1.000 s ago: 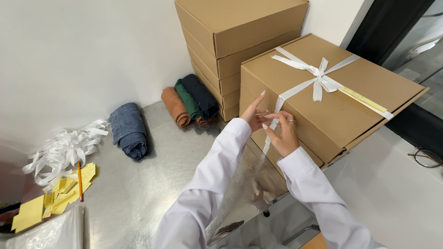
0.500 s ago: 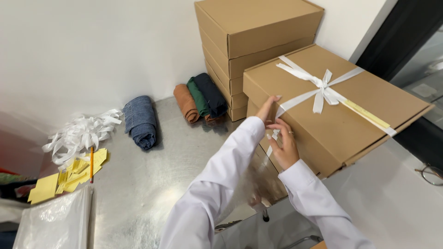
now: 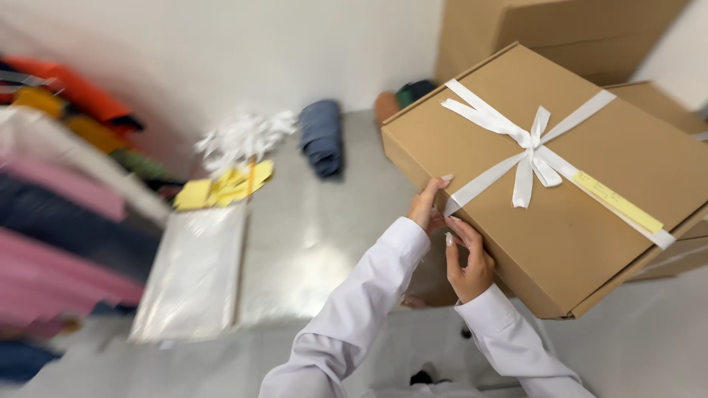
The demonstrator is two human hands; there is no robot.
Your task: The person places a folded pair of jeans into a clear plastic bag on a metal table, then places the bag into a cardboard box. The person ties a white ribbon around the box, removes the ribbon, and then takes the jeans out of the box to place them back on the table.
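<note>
A flat brown cardboard box (image 3: 590, 221) tied with a white ribbon bow (image 3: 531, 151) and a yellow strip (image 3: 618, 202) sits tilted at the right. My left hand (image 3: 428, 205) touches the box's near edge where the ribbon wraps over it, fingers pinched on the ribbon. My right hand (image 3: 468, 258) presses against the box's side just below, fingers curled on the edge. Both arms wear white sleeves.
More brown boxes (image 3: 560, 29) are stacked behind. On the grey table lie a rolled blue cloth (image 3: 321, 136), a heap of white ribbons (image 3: 243, 136), yellow strips (image 3: 221, 188) and clear plastic bags (image 3: 193, 273). Folded coloured clothes (image 3: 59, 191) are piled at the left.
The view has swung left and closer, showing the pile of clothes. The box now sits tilted and nearer; both hands stay at its ribboned edge.
</note>
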